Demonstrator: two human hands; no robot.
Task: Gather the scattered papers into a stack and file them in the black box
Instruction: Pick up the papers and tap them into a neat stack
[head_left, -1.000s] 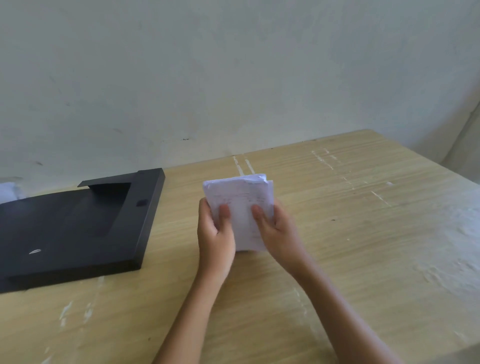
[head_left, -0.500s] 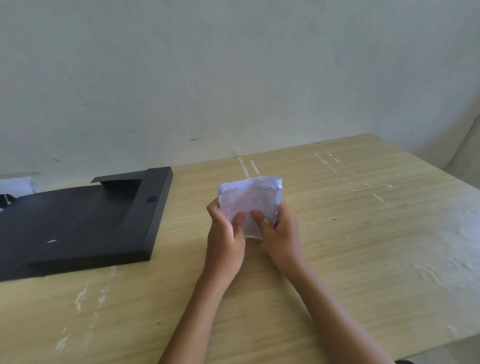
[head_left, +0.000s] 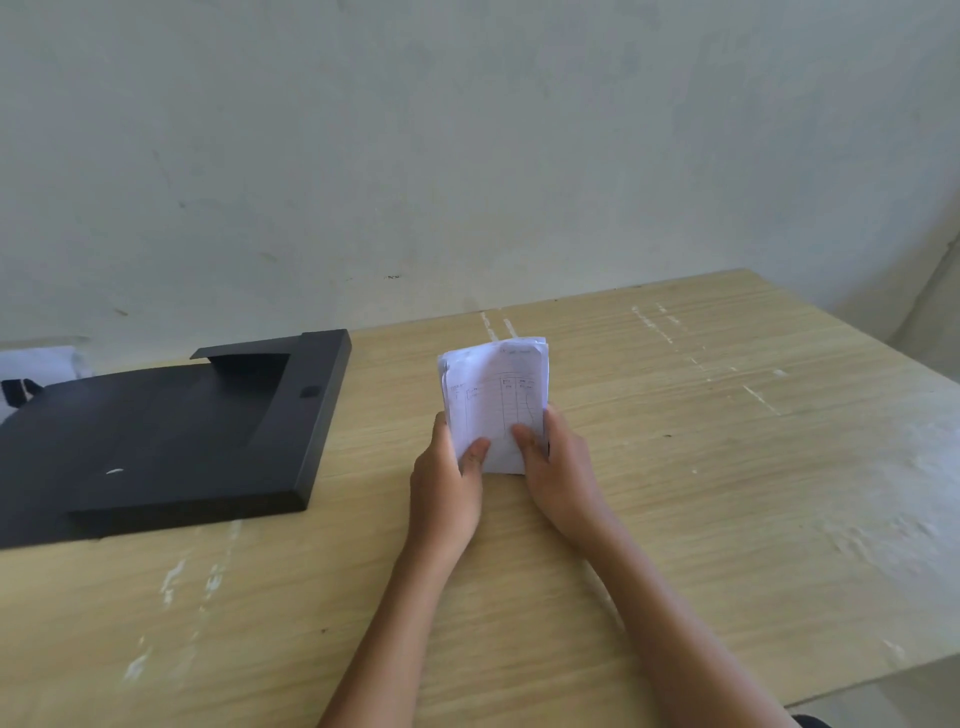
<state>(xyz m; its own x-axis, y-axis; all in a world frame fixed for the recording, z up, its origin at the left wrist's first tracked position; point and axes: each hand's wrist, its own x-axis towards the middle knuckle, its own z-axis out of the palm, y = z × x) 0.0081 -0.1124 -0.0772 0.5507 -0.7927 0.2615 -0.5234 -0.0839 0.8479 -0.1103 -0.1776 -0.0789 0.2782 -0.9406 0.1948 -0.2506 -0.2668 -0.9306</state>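
A stack of white printed papers (head_left: 493, 395) stands upright on its lower edge on the wooden table (head_left: 727, 467), near the middle. My left hand (head_left: 447, 483) grips its left side, thumb on the front sheet. My right hand (head_left: 558, 467) grips the right side the same way. The black box (head_left: 166, 436) lies flat and open to the left of my hands, a hand's width away, with its lid spread toward the left edge of view.
A pale wall runs along the table's far edge. A white object with a black strap (head_left: 31, 374) sits behind the box at far left. The table's right edge falls away at the lower right.
The stack dropped and looked bunched half a second ago; now it stands taller and squarer between both hands. Both hands keep their grip. The view has shifted slightly.
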